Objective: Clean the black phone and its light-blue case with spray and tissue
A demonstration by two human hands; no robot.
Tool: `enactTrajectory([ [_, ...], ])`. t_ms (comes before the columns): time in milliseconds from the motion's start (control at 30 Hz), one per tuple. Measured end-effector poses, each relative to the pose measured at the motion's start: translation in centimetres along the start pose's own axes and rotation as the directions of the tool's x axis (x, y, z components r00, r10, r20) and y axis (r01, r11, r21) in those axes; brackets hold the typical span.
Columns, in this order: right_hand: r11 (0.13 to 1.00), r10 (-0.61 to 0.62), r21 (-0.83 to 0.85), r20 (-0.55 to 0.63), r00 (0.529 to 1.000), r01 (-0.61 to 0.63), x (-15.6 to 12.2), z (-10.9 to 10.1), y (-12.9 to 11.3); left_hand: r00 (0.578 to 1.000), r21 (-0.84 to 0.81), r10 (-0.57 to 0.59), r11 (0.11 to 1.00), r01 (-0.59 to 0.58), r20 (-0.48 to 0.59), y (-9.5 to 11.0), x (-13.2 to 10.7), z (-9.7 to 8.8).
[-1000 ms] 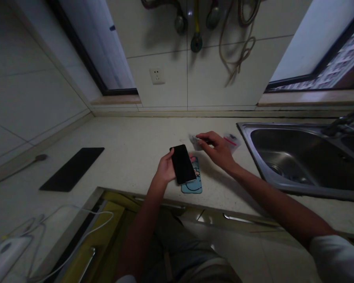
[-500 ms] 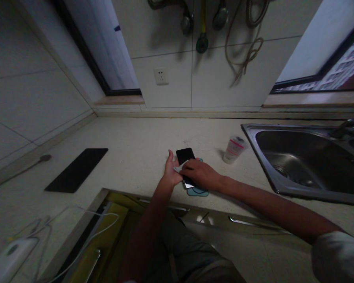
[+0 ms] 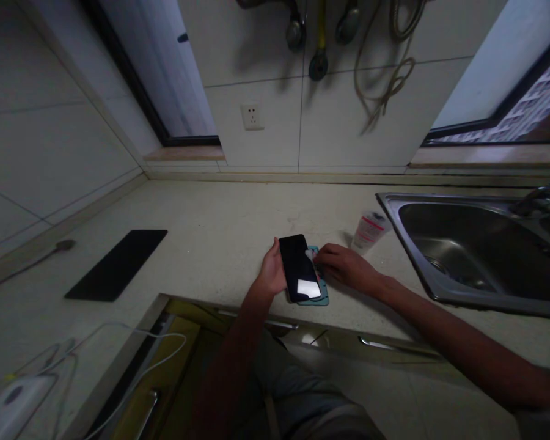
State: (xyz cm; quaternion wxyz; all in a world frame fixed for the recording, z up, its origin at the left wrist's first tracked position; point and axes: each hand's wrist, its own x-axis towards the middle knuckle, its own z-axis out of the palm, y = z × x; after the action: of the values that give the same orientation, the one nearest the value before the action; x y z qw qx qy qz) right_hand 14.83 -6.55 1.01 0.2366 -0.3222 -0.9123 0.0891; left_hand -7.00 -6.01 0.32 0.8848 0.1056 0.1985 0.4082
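At the lower left corner, a white device (image 3: 9, 400) lies at the near end of the beige countertop (image 3: 211, 214), with a white cable (image 3: 137, 335) looping away from it over the counter's edge. Further in, a flat black rectangular mat (image 3: 117, 264) rests on the counter, well apart from the hands. On the tiled wall behind, a white wall socket (image 3: 252, 116) sits between the left window and the hoses (image 3: 385, 73) that hang from pipe fittings above.

Near the front edge of the counter, the left hand (image 3: 271, 276) grasps a black smartphone (image 3: 299, 267) by its left long edge: the thumb lies along that side and the fingers curl underneath. The phone is face up, its dark screen catching a bright reflection near the bottom, and its far end is tilted slightly up. It lies over a teal phone case (image 3: 324, 299), which is flat on the counter and shows only along the phone's right and lower edges.

The right hand (image 3: 346, 267) rests on the counter just beside the phone, its fingers bent with the tips meeting at the phone's right edge. They seem to pinch something small and pale there, but the dim light leaves that unclear.

Just past the right hand, a small translucent bottle with a red label (image 3: 368, 231) stands tilted near the rim of the steel sink (image 3: 396, 211). A faucet (image 3: 543, 194) shows at the far right.
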Motion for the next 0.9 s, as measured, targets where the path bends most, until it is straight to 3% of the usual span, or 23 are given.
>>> enactTrajectory([
  [167, 0.993, 0.096, 0.085, -0.124, 0.988, -0.085, 2.5, 0.1, 1.3, 0.999, -0.007, -0.016, 1.000, 0.016, 0.046, -0.1, -0.6, 0.5],
  [300, 0.977, 0.206, 0.126, -0.313, 0.927, -0.175, 4.8, 0.3, 2.0, 0.995, 0.008, -0.055, 0.998, 0.054, 0.086, -0.1, -0.7, 0.4],
  [400, 0.973, 0.226, 0.137, -0.375, 0.899, -0.188, 6.1, 0.6, 1.3, 0.994, 0.053, -0.086, 0.995, 0.082, 0.067, -0.3, -0.6, 0.3],
  [467, 0.984, 0.169, 0.110, -0.340, 0.925, -0.139, 6.8, 1.0, 0.2, 0.994, 0.065, -0.100, 0.993, 0.098, 0.039, -0.4, -0.6, 0.4],
  [533, 0.996, 0.081, 0.059, -0.205, 0.975, -0.070, 7.4, 1.3, -1.0, 0.994, 0.054, -0.103, 0.993, 0.102, 0.021, -0.5, -0.5, 0.5],
  [600, 1.000, 0.006, 0.027, -0.087, 0.996, -0.003, 7.7, 1.7, -2.0, 0.997, 0.031, -0.081, 0.996, 0.081, 0.003, -0.5, -0.4, 0.6],
  [733, 0.990, -0.123, 0.069, 0.009, 0.992, 0.123, 7.3, 1.9, -3.3, 0.997, -0.007, 0.026, 1.000, -0.027, -0.078, -0.4, -0.2, 0.5],
  [900, 0.980, -0.183, 0.098, 0.123, 0.975, 0.172, 5.2, 1.8, -4.5, 0.993, -0.034, 0.005, 0.999, -0.009, -0.122, -0.2, -0.1, 0.1],
])
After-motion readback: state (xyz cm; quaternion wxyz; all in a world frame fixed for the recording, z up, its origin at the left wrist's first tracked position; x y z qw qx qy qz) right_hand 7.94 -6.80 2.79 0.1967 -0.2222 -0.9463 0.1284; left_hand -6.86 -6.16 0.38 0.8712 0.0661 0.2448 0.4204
